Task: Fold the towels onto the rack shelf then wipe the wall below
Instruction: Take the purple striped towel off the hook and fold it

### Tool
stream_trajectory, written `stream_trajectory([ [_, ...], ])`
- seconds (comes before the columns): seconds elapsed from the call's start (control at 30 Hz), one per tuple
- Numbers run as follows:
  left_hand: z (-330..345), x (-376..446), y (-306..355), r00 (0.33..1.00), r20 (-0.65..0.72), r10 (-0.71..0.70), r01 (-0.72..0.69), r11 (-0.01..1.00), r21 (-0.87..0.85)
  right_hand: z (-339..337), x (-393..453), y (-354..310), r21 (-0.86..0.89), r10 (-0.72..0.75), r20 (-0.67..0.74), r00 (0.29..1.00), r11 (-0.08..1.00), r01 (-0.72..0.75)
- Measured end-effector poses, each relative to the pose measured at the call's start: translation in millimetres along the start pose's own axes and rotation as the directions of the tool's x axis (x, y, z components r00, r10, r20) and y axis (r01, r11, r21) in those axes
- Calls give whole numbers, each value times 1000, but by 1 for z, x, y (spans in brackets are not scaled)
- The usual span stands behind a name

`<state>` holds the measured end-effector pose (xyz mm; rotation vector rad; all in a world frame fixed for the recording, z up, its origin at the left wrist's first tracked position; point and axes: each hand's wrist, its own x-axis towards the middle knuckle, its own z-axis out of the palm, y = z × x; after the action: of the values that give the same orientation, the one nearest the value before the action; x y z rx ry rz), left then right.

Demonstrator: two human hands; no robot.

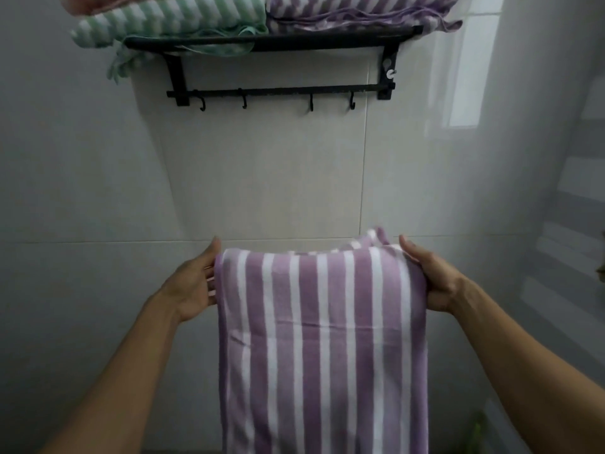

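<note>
A purple and white striped towel (322,339) hangs doubled over in front of me, its fold at the top and its lower part running out of the frame. My left hand (193,283) grips its upper left edge. My right hand (429,276) grips the upper right corner, fingers curled round the fabric. High on the wall is a black rack shelf (268,42). A folded green and white towel (170,19) lies on its left half and a folded purple and white towel (357,11) on its right half.
Below the shelf runs a black bar with several hooks (278,93). The tiled wall (262,178) beneath is pale and bare. A bright reflection (468,73) shows on the side wall at the right. A pink item (82,3) peeks in at the top left.
</note>
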<state>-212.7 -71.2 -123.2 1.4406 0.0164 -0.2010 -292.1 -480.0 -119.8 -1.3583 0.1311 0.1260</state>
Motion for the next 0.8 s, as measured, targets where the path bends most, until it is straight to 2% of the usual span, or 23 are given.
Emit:
stream_trajectory([
  [0.07,1,-7,-10,993,116,-5,-11,991,133,-2,-2,2,-42,45,64,997,998,-42],
  [0.13,2,-7,-25,998,61,1,-13,981,193,-9,-2,7,-134,38,55,998,990,-30],
  [0.2,4,-4,-25,999,-5,53,-53,997,54,-13,-1,7,-104,2,64,998,995,4],
  [0.27,3,1,-19,995,61,82,-75,991,-114,-14,-3,7,-18,-5,101,995,1000,7],
  [0.3,3,-2,-20,993,100,67,-57,993,-102,-14,-5,11,-63,12,110,994,998,-5],
  [0.37,3,-5,-27,1000,28,2,-3,1000,24,-11,-4,19,-212,21,108,994,977,2],
  [0.43,-1,0,-30,993,-113,-25,29,999,43,-9,2,26,-182,-13,63,998,983,25],
  [0.5,-3,6,-23,980,-197,-9,8,1000,-4,-8,6,23,-86,-23,6,1000,996,23],
  [0.63,1,7,-12,953,-299,40,-32,999,30,0,8,11,-209,-45,-28,999,977,38],
  [0.73,2,10,-1,950,-291,115,-138,989,-60,0,10,2,-85,-61,-96,994,995,52],
  [0.8,2,6,3,969,-214,123,-121,992,21,1,8,-3,-183,-32,-54,998,983,22],
])
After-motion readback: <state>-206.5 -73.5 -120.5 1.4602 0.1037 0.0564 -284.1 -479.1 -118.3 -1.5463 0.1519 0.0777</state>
